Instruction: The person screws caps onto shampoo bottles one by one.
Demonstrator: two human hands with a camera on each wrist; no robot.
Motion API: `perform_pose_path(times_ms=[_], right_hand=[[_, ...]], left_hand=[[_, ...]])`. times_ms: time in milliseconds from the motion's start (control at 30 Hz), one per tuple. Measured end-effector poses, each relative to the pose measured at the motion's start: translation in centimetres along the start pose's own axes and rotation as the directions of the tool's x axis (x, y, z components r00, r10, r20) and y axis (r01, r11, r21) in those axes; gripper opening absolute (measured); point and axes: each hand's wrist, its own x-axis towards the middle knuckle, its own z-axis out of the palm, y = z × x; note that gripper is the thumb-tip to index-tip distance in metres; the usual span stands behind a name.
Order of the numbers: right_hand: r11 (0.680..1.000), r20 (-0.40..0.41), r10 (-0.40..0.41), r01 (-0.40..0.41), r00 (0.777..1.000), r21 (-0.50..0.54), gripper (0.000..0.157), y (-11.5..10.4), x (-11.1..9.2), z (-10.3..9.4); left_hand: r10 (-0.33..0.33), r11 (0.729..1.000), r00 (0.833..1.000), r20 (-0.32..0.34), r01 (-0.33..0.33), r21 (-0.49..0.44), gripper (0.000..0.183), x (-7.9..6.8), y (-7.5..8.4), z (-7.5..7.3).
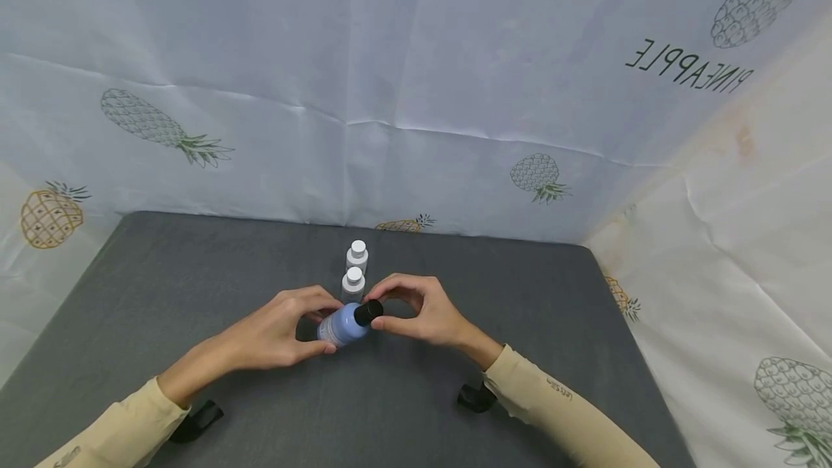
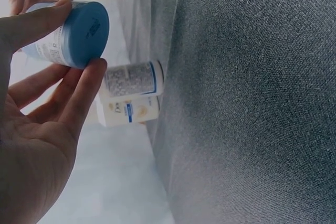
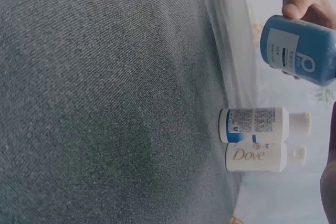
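A blue bottle (image 1: pixel 342 325) with a black cap (image 1: pixel 368 312) is held tilted above the table, its cap toward the right. My left hand (image 1: pixel 279 327) grips the bottle's lower body between thumb and fingers; its round base faces the left wrist view. At the cap, my right hand (image 1: pixel 422 311) has its thumb and fingers curled round the black top. Just beyond the hands, two white bottles (image 3: pixel 254 125) with white caps stand upright, one behind the other. The Dove label (image 3: pixel 248 155) shows on one in the right wrist view.
The dark grey table (image 1: pixel 403 410) has its far edge along a hanging cloth (image 1: pixel 442 78) printed with pineapples. A similar cloth (image 1: pixel 734 251) hangs on the right. Black straps (image 1: pixel 477 397) show under both wrists.
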Motion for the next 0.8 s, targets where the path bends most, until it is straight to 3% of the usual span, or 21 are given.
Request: perform_pose_path(times_ms=[367,800], right_hand=[[0.996,-0.099,0.077,-0.081,0.992,-0.038,0.026,-0.05,-0.27,0.5],[0.995,-0.121,0.091,-0.096,0.988,-0.032,0.025,0.09,-0.55,0.5]], left_hand=[[-0.006,1.0,1.0,-0.015,0.006,0.002,0.043,0.26,-0.13,0.26],[-0.017,1.0,1.0,-0.012,0.017,0.005,0.044,0.44,-0.13,0.4]])
